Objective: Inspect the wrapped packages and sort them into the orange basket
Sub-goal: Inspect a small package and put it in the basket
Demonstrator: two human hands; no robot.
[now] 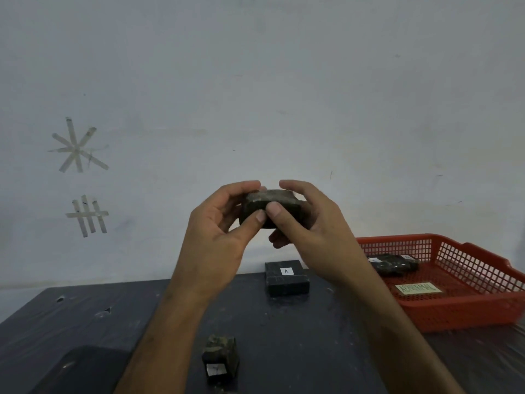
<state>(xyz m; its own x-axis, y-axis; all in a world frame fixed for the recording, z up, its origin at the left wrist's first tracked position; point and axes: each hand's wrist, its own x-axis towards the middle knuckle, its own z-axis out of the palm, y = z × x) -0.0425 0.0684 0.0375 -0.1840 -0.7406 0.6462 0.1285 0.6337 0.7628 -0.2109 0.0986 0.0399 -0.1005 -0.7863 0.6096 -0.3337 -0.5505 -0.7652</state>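
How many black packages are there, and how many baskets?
Dark wrapped packages: 4 (held in both hands, labelled A on the table, small one near the front, one in the basket)
Orange basket: 1
Total: 5

Both hands, left (224, 223) and right (306, 220), grip a dark package (270, 203) above a dark table (85, 314) holding two more packages (287, 278) (221, 358) beside an orange basket (466, 282) with wrapped packages (395, 264) inside.
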